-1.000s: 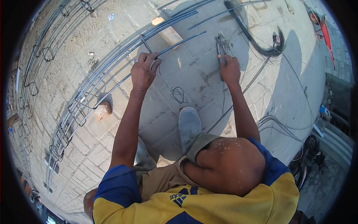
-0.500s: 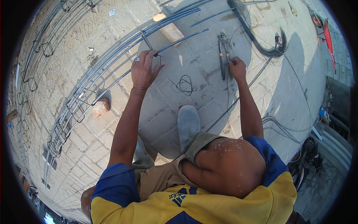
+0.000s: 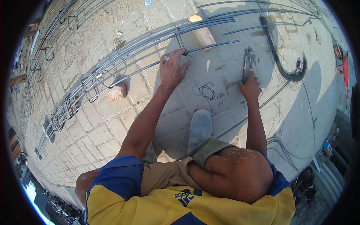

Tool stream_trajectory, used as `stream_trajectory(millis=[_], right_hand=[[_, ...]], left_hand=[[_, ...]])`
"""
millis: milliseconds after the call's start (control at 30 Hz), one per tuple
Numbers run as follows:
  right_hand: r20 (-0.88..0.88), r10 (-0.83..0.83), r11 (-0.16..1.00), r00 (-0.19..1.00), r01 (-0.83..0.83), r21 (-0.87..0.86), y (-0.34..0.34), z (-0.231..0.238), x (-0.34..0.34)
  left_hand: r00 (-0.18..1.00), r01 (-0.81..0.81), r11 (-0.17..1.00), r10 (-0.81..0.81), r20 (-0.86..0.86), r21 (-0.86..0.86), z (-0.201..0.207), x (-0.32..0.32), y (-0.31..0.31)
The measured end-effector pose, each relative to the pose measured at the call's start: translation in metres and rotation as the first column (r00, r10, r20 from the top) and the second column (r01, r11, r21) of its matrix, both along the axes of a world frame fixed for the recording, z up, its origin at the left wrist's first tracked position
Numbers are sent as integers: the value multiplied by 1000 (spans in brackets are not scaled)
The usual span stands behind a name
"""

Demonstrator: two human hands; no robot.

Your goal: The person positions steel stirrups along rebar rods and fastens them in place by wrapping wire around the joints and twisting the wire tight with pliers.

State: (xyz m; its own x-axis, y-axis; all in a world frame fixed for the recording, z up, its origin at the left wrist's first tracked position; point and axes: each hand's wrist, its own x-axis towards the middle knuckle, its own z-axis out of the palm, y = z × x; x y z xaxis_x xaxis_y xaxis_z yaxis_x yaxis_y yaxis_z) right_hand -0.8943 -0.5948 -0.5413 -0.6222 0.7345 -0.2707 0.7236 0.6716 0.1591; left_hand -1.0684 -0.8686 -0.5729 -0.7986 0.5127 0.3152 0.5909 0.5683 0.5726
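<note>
Left hand: we list this hand (image 3: 173,70) at the front steel bar (image 3: 219,45), fingers curled over the corner of a stirrup, thumb held apart; we cannot tell whether it pinches anything.
Right hand: we record this hand (image 3: 250,89) as closed around the handle ends of the pincers.
Pincers: one pair (image 3: 246,71), dark with orange bands on the handles, on the paving to the right of the front bar's end, head pointing away from the person.
Stirrup at the left hand: one, dark steel (image 3: 180,38), reaching from the upper bars (image 3: 165,36) down to the front bar.
Short wire: thin, by the left thumb; its ends are too fine for us to trace.
Other stirrups: several, grouped along the left part of the bars; we count none exactly, as they overlap.
Pale block: one (image 3: 203,34), beneath the bars near their right ends.
Broken brick: one, reddish (image 3: 117,92), just beside the front bar.
Loose wire coil: one, thin and dark (image 3: 207,92), on the paving between the hands, nearer the person.
Wire bundle: one, dark, bent into a hook (image 3: 273,54), right of the pincers.
Boot: one, grey (image 3: 200,127), below the coil.
</note>
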Motion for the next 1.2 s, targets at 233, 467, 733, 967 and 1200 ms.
stream_trajectory(millis=[233,467,733,967,1200], right_hand=[[-235,-73,977,969,22,-214,37,-16,15],[-166,-804,179,571,-35,-983,-14,46,-3],[-209,641,764,739,-641,78,-66,113,-48],[8,684,722,730,-678,135,-92,105,-51],[59,650,737,757,-648,194,-98,84,-44]], left_hand=[[928,-280,899,163,336,337,16,22,3],[120,-636,761,-66,991,128,51,14,19],[126,-670,682,-284,950,293,24,41,28],[286,-597,714,-237,929,366,8,47,31],[251,-641,682,-246,936,351,7,49,32]])
